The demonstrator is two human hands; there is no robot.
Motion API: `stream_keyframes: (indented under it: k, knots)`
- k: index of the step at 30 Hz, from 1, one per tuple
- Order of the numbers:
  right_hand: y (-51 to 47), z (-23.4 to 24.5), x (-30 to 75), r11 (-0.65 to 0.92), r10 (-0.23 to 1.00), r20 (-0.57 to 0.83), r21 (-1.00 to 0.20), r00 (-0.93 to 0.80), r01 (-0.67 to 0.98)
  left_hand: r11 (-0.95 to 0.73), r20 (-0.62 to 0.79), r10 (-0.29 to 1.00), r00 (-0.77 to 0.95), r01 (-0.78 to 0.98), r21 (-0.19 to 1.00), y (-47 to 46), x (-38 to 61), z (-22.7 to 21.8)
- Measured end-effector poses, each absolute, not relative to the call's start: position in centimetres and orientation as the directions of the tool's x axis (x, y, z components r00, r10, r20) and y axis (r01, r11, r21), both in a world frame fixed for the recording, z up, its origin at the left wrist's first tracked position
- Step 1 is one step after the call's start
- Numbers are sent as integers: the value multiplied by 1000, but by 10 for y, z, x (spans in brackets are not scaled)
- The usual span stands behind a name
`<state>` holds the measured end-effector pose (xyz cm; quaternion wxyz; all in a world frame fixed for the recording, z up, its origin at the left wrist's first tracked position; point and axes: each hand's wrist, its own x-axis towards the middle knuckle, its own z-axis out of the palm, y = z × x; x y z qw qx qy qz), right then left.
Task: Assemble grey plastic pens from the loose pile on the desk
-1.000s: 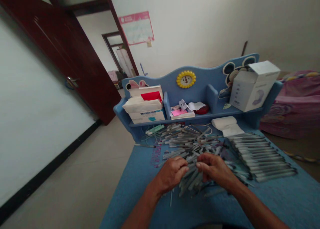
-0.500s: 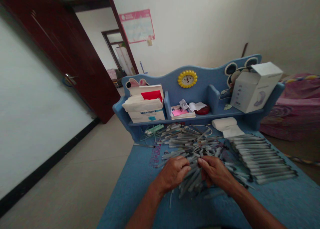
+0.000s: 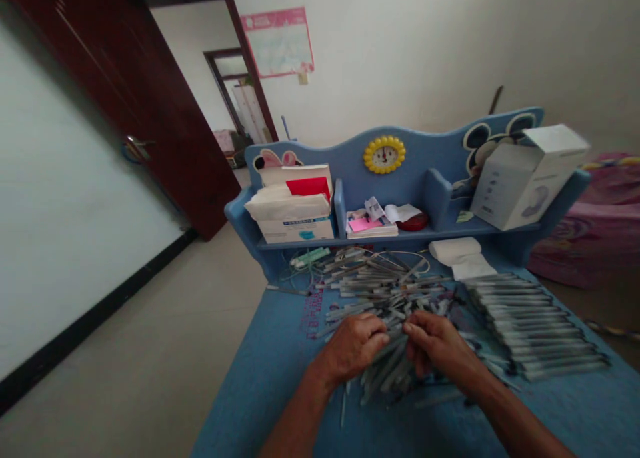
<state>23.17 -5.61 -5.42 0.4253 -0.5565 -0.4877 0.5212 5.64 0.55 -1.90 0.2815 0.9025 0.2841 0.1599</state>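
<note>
A loose heap of grey pens lies in the middle of the blue desk. My left hand and my right hand rest on the near edge of the heap, fingertips almost touching, both curled round a bundle of pens that fans out toward me beneath them. At the right lies a tidy row of pens side by side.
The desk's back shelf holds a tissue box with a red card, papers and a pink note, and a white carton. A yellow sun clock is on the backboard. White folded cloth lies below. Open dark door at left.
Both hands stay on the pen bundle with small finger movements. The view has shifted slightly, so hands and desk sit a little further right and lower.
</note>
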Motion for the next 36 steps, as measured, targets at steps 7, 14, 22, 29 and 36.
stream_keyframes:
  k: [7,14,22,29,36]
  knots:
    - [-50,-59,231,-190,980,-199,-953,-14,238,-659,143,620,772,413,629,10,51,-26]
    - [-49,-55,231,-187,982,-187,-982,-31,-26,-523,136,724,676,410,747,14,42,-24]
    - [-30,-70,230,-176,981,-153,-962,121,207,-24,-46,896,442,152,988,17,41,-38]
    - [-38,-61,210,-88,993,-42,-898,114,432,266,-130,932,338,-393,880,15,49,-38]
    - [-54,-55,151,-97,986,-124,-971,-112,220,284,-155,957,244,-702,654,14,55,-36]
